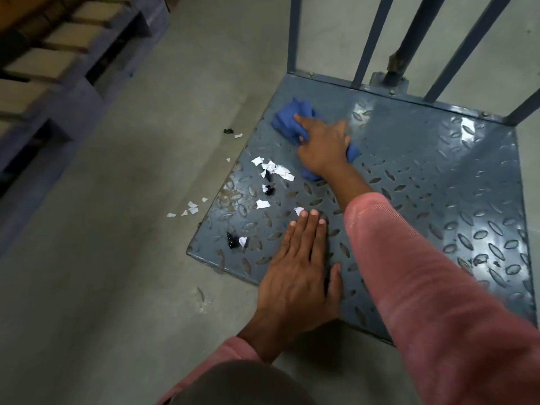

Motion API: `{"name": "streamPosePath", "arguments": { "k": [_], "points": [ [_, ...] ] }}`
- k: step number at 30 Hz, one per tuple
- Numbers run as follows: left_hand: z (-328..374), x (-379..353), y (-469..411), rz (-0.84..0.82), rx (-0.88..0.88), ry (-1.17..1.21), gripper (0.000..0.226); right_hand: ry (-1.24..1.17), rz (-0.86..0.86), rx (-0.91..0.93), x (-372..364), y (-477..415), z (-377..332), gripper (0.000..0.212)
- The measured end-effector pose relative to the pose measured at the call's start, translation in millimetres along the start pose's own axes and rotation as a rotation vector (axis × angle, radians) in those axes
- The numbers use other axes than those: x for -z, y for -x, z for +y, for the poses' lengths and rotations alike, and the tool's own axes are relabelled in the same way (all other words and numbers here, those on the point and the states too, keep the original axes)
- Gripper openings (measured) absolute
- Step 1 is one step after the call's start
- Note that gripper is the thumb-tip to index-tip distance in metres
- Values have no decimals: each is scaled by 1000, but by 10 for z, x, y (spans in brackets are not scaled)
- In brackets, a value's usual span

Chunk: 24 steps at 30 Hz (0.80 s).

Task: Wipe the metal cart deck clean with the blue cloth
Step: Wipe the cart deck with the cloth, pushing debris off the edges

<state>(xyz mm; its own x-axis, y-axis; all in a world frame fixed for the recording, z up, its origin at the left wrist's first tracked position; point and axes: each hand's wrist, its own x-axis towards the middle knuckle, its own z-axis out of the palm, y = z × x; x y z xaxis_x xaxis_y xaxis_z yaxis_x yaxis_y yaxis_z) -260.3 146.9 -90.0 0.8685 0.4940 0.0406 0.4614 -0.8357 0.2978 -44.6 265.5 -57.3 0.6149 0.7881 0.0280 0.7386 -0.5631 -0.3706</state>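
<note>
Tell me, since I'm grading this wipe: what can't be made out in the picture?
All in the head view:
cart deck under the blue cloth and right hand: covered by them.
Its near right part: hidden by the pink sleeve.
Any print on the paper scraps: too small.
Tops of the upright bars: cut off by the top edge.

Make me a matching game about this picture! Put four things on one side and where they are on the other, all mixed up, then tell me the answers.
1. crumpled blue cloth
2. torn white paper scraps
3. left hand
4. upright grey-blue metal bars

A. flat on the patterned metal cart deck, near edge
B. standing at the deck's far edge
C. scattered on deck and concrete floor
D. gripped under the right hand

Pairs: 1-D, 2-C, 3-A, 4-B.
</note>
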Motion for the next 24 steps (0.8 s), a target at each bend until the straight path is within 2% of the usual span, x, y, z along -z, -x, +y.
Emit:
{"name": "streamPosePath", "arguments": {
  "k": [5, 7, 9, 13, 17, 22, 24],
  "points": [
    [-32, 3, -13, 68, -59, -6, 73, -51, -165, 418, -358, 386, -508, 60],
    [-48, 5, -12, 70, -50, 30, 74, -161, -190, 480, -308, 416, -475, 61],
    [-61, 11, -9, 76, -34, 56, 75, -244, -155, 382, -188, 353, -237, 58],
    [-47, 48, -4, 50, -11, 71, 76, -127, 47, 116, 108, 324, 564, 52],
    [-38, 8, 19, 96, -4, 67, 72, -42, 106, 42, 198, 605, 1079, 56],
    [-32, -58, 52, 196, -29, 63, 64, 98, 132, -64, 37, 850, 963, 62],
    [-27, -61, 49, 223, -34, 44, 63, 120, 80, -5, -51, 890, 679, 64]
  ]
}}
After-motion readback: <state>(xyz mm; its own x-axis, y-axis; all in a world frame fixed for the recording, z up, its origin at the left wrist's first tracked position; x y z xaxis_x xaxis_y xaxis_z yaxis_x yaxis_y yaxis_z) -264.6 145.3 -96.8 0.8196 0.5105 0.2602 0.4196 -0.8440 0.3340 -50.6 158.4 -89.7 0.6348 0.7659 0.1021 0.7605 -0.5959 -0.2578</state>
